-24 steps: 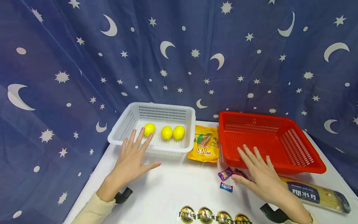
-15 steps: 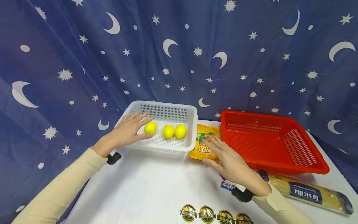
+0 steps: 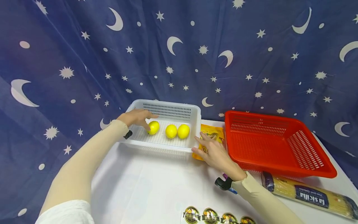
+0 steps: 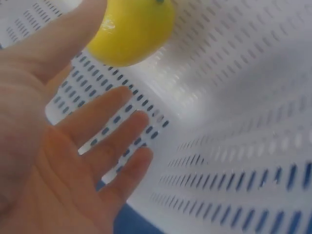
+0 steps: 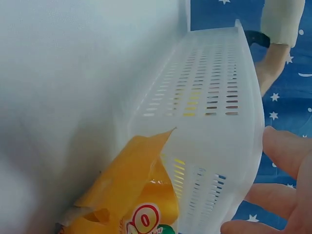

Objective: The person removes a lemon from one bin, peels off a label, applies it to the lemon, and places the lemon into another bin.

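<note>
The white basket [image 3: 159,145] holds three yellow lemons in a row. My left hand [image 3: 137,117] reaches over its left side, fingers spread, with the thumb right at the leftmost lemon [image 3: 153,127]. In the left wrist view that lemon [image 4: 136,34] shows beside the thumb, while the other fingers [image 4: 105,146] extend loosely near the perforated wall. At the basket's right front corner is my right hand [image 3: 216,154], its fingertips at the rim and its fingers apart. It partly hides a yellow snack bag [image 3: 212,129], which stands against the basket wall in the right wrist view.
To the right stands a red basket [image 3: 277,168], with a pack of spaghetti [image 3: 310,194] in front. Small candy wrappers [image 3: 233,191] are mostly hidden under my right wrist. Round stickers [image 3: 191,214] lie at the front edge. A blue star-patterned curtain [image 3: 179,56] hangs behind.
Both hands were spread over the table front. The left has moved forward into the white basket beside a lemon; the right has swung left from the red basket to the white basket's rim.
</note>
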`<state>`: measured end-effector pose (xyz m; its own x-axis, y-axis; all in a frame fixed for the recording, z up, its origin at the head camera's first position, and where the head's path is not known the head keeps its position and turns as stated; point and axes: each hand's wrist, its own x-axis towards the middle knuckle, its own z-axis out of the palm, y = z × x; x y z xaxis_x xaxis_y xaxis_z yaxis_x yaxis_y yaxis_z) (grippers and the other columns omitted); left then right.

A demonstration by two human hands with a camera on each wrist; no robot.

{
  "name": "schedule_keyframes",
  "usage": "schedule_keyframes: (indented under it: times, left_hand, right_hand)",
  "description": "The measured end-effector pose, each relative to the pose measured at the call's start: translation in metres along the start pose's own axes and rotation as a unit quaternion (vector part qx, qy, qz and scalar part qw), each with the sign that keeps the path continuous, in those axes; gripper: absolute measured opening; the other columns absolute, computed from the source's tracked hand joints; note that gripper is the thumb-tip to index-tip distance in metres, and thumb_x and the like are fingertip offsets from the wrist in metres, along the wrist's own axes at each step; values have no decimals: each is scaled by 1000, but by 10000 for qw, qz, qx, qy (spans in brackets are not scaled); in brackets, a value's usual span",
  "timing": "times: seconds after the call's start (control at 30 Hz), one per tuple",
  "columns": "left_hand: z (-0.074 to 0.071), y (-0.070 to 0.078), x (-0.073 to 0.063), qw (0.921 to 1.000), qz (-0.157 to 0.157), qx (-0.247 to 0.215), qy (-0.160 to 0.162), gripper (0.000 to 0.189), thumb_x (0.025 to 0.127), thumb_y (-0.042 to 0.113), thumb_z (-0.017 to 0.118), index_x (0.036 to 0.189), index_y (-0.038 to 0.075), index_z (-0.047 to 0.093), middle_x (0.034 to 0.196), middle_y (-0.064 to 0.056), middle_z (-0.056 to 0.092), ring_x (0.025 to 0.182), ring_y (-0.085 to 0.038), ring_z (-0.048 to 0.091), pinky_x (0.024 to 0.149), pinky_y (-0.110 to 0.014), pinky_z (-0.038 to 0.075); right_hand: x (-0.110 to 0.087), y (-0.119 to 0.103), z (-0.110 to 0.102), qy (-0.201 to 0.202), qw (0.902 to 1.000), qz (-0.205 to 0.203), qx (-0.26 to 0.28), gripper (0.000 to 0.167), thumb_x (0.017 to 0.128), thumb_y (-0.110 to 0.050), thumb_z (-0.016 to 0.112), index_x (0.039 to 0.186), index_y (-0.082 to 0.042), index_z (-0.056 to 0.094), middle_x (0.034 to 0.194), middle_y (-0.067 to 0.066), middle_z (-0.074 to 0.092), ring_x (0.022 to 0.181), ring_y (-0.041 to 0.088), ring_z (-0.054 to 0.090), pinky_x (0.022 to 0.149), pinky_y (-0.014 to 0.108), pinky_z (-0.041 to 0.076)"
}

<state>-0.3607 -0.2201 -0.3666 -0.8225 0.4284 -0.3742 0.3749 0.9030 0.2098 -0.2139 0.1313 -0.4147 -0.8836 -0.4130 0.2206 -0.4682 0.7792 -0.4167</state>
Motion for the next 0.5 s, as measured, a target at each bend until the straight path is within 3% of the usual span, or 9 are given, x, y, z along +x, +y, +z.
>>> schedule_keyframes:
  times: [0.2,0.5]
  left_hand:
    - [10,3,16,9989,-256,-235,-326,82,86,25,84,157,26,42,158,-16,47,144,-38,47,117,-56,41]
    - [18,4,25,9986,-403,-321,-101,77,81,25,88,150,26,54,150,-13,55,132,-33,57,113,-52,46]
  right_hand:
    - [-3,2,5,178,9998,53,68,61,95,-44,70,144,-11,59,156,21,47,137,50,52,104,65,48]
    - [-2,2,2,157,9998,73,98,62,94,-47,70,143,-11,60,156,20,48,136,51,51,104,66,47]
